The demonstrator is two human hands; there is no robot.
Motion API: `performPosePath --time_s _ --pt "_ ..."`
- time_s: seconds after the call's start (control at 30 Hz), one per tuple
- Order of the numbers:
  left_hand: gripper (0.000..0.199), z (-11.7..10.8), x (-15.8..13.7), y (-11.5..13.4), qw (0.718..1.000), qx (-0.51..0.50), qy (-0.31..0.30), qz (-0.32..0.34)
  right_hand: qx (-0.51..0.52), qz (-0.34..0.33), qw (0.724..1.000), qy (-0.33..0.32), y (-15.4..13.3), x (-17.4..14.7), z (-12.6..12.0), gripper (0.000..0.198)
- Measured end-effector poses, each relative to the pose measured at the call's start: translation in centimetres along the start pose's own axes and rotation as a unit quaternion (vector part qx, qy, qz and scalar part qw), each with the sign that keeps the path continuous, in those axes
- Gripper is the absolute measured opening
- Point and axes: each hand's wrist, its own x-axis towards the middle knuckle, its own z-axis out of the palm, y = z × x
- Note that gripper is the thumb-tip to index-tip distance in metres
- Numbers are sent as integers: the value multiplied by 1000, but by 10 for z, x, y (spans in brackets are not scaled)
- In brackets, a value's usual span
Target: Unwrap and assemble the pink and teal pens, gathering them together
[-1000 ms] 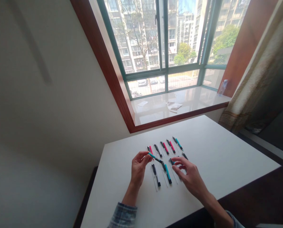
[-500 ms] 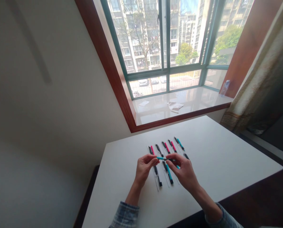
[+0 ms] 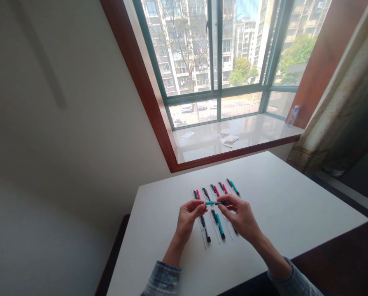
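Observation:
A slim teal pen barrel [image 3: 209,202] lies level above the table, pinched at its left end by my left hand [image 3: 187,218]. The fingers of my right hand [image 3: 241,216] close on a dark pen piece [image 3: 221,202] in line with the barrel's right end. Whether the two pieces are joined cannot be made out. Below and beyond my hands lie rows of pen parts: black clipped pieces [image 3: 214,215], teal barrels [image 3: 220,227], pink barrels [image 3: 217,190] and thin pale refills [image 3: 203,237]. My right hand hides some of them.
The white table [image 3: 295,205] reaches to the window ledge [image 3: 199,152], where a crumpled white cloth or paper [image 3: 229,139] and a clear bottle [image 3: 292,116] rest. A wall [image 3: 79,144] stands to the left, a curtain [image 3: 332,94] to the right.
My right hand has shifted slightly right and up, and more of the teal barrel shows between my hands. My left hand stays almost in place.

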Motion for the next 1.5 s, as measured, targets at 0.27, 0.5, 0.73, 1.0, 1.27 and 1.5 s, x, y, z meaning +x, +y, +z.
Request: performPosePath --time_s 0.27,0.5,0.73,1.0,1.27,1.5 --pt "29 -2 1 -3 1000 -14 -15 -15 -7 -1 1000 -19 0 -2 2 19" --pt "29 2 -1 6 1000 -9 9 -1 -18 21 999 27 10 -4 -21 23" --pt "24 3 -1 10 1000 -2 9 13 -169 82 967 170 55 -24 -88 33" --pt "22 3 -1 12 1000 19 4 20 -329 104 928 142 94 -51 -100 28" --pt "21 3 0 11 999 24 3 27 -370 66 919 118 95 -54 -95 31" --pt "22 5 -1 14 999 24 5 20 -337 30 936 102 94 -48 -97 37"
